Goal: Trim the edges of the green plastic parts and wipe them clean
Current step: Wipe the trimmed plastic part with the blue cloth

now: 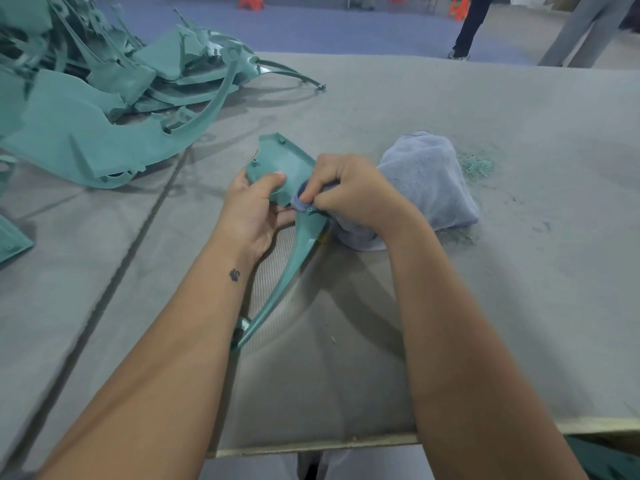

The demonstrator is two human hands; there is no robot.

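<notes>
A green plastic part (pixel 280 161) with a broad flat top and a long curved tail lies slanted over the grey table (pixel 485 306), its tail reaching toward me. My left hand (pixel 254 206) grips the broad end, thumb on top. My right hand (pixel 349 190) pinches a fold of the pale blue cloth (pixel 429 174) and presses it against the part's middle edge. Most of the cloth bunches up behind my right hand.
A big pile of green plastic parts (pixel 104 84) covers the table's back left. Another green piece (pixel 12 242) pokes in at the left edge. Green shavings (pixel 476 166) lie right of the cloth. Two people's legs (pixel 471 26) stand beyond the table.
</notes>
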